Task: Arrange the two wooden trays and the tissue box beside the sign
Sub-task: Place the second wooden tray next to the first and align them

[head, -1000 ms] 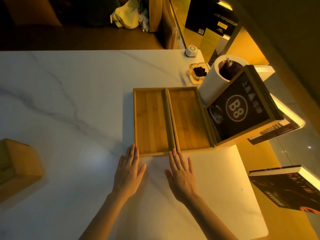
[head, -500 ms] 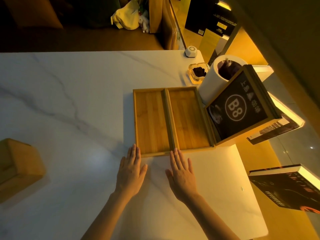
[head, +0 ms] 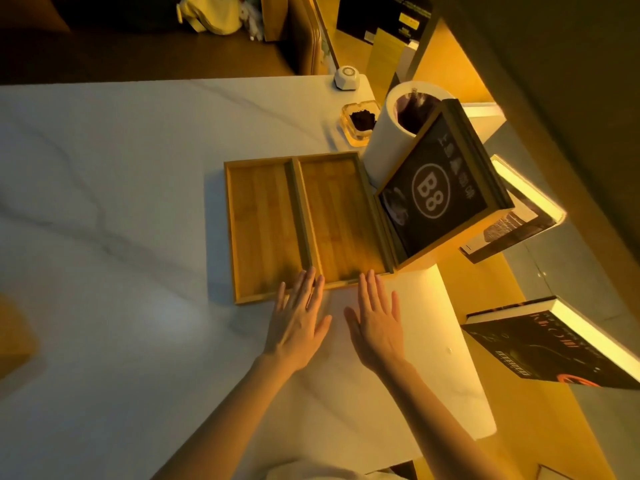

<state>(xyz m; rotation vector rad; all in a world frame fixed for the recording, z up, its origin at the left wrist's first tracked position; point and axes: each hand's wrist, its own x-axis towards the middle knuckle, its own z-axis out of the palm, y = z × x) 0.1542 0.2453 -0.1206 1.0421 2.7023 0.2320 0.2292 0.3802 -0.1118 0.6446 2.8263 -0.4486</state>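
Observation:
Two shallow wooden trays lie side by side on the white marble table (head: pixel 104 202): the left tray (head: pixel 265 230) and the right tray (head: pixel 341 216), whose far side touches the black sign marked B8 (head: pixel 436 192). My left hand (head: pixel 298 323) lies flat, fingers spread, its fingertips at the near edge where the trays meet. Flat as well, my right hand (head: pixel 375 318) has its fingertips at the right tray's near edge. The wooden tissue box (head: pixel 14 337) sits at the far left edge of view, blurred and partly cut off.
Behind the sign stand a white cylinder (head: pixel 391 136), a glass ashtray (head: pixel 360 123) with dark contents and a small white device (head: pixel 346 77). Books (head: pixel 554 348) rest on lit shelves to the right, past the table's edge. A chair and yellow bag are beyond the table.
Both hands have shifted to the right along the trays' near edges; the left one now sits at the seam between the trays. The view has turned left to right, so the tissue box slid further out.

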